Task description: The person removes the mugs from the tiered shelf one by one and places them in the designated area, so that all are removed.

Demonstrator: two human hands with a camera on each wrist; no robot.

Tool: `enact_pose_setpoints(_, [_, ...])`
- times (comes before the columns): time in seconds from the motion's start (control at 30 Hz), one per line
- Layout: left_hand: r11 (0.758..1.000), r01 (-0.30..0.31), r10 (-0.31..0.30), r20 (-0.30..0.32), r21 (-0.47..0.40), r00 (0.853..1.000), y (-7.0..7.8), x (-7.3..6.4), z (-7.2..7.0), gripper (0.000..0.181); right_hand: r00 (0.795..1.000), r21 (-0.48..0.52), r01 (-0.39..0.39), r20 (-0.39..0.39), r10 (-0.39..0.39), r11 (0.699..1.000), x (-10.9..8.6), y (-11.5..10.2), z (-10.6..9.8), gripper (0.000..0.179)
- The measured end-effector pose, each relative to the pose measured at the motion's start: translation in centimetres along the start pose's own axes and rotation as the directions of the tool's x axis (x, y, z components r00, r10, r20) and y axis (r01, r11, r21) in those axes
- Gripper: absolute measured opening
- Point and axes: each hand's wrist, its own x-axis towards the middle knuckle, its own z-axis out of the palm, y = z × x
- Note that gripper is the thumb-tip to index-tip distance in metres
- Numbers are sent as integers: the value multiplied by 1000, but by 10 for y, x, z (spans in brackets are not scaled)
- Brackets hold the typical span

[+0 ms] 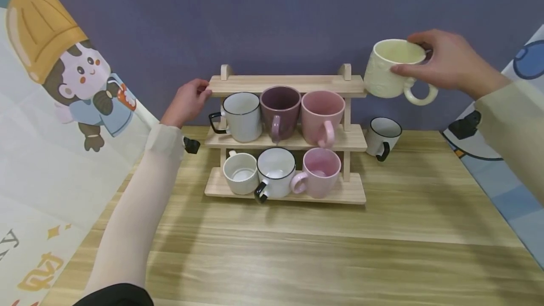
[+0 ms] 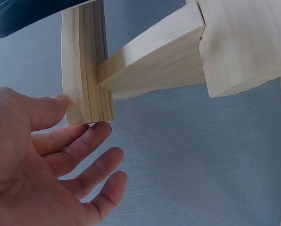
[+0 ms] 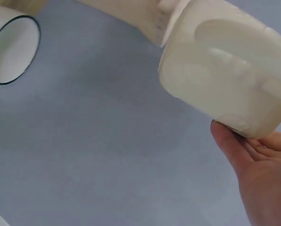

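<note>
Black material (image 1: 114, 295), nearest the head camera, overlaps a pale sleeve (image 1: 131, 221) leading to the left hand (image 1: 187, 103), which pinches a wooden rack (image 1: 289, 80) at its top shelf's left end. The right hand (image 1: 452, 63) holds a yellow mug (image 1: 382, 77) just beside that shelf's right end. A black-handled mug (image 1: 246, 119), a plum mug (image 1: 291, 117) and a pink mug (image 1: 312, 117) line the middle shelf, three mugs (image 1: 276, 183) the bottom one; a white mug (image 1: 375, 141) stands on the tabletop (image 1: 340, 249) to the right. From the left wrist, the thumb (image 2: 48, 112) lies against the rack while two fingertips (image 2: 102, 129) meet its end. At the right wrist, the yellow mug's pale underside shows, a dark-rimmed mug (image 3: 15, 52) at upper left.
</note>
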Motion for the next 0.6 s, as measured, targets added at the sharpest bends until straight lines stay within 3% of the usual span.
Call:
enact_pose_setpoints(0.33, [1000,-21,21,-21,2,1000,-4,0,-3,40,1000,-16,-2,4,3,1000,-23,19,5,81])
enact_pose_setpoints(0.6, [1000,-3,3,-11,3,1000,-5,-1,-3,42,1000,-14,-23,13,23,1000,-44,30,15,82])
